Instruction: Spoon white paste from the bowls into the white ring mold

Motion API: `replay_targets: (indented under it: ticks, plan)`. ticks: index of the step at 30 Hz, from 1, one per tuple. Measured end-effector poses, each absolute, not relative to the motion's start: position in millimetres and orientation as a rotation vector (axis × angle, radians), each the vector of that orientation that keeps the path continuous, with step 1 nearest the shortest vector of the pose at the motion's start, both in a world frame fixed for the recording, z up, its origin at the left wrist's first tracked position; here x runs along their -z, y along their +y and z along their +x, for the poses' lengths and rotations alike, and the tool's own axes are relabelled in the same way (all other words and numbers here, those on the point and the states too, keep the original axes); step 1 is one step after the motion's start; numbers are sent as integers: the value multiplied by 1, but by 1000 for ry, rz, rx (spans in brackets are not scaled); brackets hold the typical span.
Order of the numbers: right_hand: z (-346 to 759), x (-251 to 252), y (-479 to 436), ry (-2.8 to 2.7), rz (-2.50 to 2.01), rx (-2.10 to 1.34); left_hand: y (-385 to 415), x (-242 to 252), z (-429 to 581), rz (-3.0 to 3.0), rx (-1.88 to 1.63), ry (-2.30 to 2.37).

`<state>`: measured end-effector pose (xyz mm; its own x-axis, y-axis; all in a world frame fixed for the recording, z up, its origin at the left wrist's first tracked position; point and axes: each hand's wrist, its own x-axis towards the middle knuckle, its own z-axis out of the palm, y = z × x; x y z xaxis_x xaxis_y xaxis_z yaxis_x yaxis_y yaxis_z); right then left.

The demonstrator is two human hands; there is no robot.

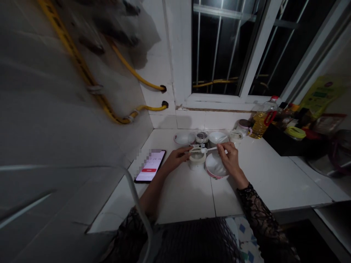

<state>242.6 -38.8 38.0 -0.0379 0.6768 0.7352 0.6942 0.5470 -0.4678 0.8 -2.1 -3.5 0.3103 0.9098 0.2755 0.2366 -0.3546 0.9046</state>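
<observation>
My right hand [229, 157] pinches the handle of a small white spoon [210, 149], held level over a jar. Below the spoon's bowl stands the open pale-rimmed jar [197, 165]; its contents are too dim to tell. My left hand [177, 159] is closed beside the rim, its fingertips on a thin pale edge that could be a stick or part of a lid. Under my right hand sits a white bowl [216, 166] with a pink rim, partly hidden, with what looks like a clear utensil inside.
A lit phone [150, 166] lies left of my left hand. Behind the jar stand a shallow dish [183, 138], a dark-filled jar [202, 137], another white bowl [218, 138] and a clear jar [236, 136]. An oil bottle [260, 122] and a black condiment box [283, 140] are at right.
</observation>
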Motion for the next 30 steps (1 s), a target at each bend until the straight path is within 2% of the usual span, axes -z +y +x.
replay_targets:
  ticks: [4,12,19,25,30]
  plan:
    - [266,-41,-37,-1574,-1310,-34,-1,5,1,1793,-1083,1021]
    - [290,-38,-29,-1873,-1574,280,-2,4,0,1780,-1069,1039]
    - [283,-33,-26,-2047,-1624,187,-3,4,0,1796,-1080,1019]
    - [286,-33,-26,-1930,-1738,77,-1,4,1,1792,-1079,1025]
    - [287,-33,-26,-1809,-1848,124,-1,5,1,1783,-1085,1020]
